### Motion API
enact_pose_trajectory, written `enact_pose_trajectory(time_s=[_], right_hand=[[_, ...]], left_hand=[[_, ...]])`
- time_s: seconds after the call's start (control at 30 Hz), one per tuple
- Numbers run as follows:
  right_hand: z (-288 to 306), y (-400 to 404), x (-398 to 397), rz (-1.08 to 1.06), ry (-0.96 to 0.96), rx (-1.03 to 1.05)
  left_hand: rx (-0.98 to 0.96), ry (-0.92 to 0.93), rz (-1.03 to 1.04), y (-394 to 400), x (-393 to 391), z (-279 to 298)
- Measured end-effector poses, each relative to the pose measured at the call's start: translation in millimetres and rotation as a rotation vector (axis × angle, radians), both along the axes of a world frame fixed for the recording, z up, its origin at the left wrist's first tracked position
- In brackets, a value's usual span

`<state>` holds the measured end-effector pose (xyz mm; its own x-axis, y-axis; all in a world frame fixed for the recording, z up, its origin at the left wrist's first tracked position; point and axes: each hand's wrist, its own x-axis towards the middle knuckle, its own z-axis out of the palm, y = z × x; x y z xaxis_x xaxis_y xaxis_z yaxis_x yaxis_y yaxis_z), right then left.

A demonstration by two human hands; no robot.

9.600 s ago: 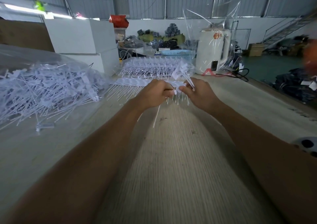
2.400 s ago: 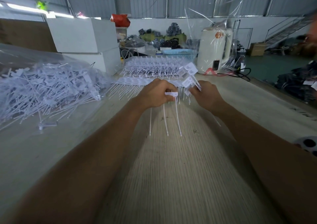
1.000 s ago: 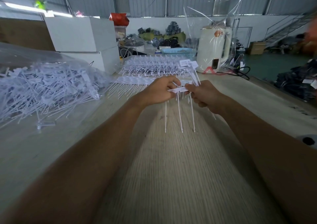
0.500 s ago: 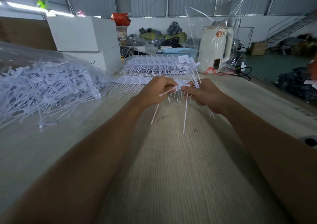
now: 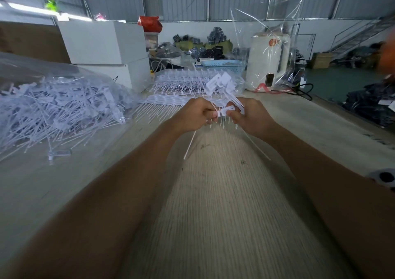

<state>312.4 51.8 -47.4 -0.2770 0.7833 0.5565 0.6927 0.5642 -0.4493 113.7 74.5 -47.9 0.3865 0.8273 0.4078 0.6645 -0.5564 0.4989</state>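
Wood-grain worktable [image 5: 213,214]. Left: clear bag of loose tag ties [image 5: 53,112], one stray tie [image 5: 58,153] beside it. Far middle: tie strips [image 5: 181,86]; white boxes [image 5: 102,43] back left.

You're looking down a wooden table [image 5: 213,204]. A clear bag of loose white ties [image 5: 53,112] is lying along its left edge, with one stray tie [image 5: 58,153] sitting just in front of it. Joined rows of ties [image 5: 181,86] are lying at the far end. Two stacked white boxes [image 5: 102,41] are standing at the far left corner beside them. A white appliance [image 5: 267,63] wrapped in clear film is standing at the far right corner, with a black cable [image 5: 303,90] trailing near it. A blue basket [image 5: 223,65] is sitting behind the rows. Dark clothing [image 5: 372,105] is lying heaped past the right edge.
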Motion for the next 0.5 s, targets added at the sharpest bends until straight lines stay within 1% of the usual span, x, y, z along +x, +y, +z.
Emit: enact_pose_trajectory(time_s=[0.1,0.23,0.37,0.5], right_hand=[[1.2,1.3,-1.1,-0.018,0.056,-0.029],[-0.1,0.7,-0.9,-0.005,0.158,-0.153],[-3.9,3.1,3.3,-0.089,0.167,-0.229],[-2.8,6.5,5.9,-0.158,0.109,-0.270]], left_hand=[[0.052,-0.009,0.041,0.2,1.5,2.5],[0.081,0.022,0.064,-0.4,2.2,3.3],[0.095,0.036,0.094,0.4,-0.8,2.1],[0.101,0.093,0.072,-0.1,-0.6,2.1]])
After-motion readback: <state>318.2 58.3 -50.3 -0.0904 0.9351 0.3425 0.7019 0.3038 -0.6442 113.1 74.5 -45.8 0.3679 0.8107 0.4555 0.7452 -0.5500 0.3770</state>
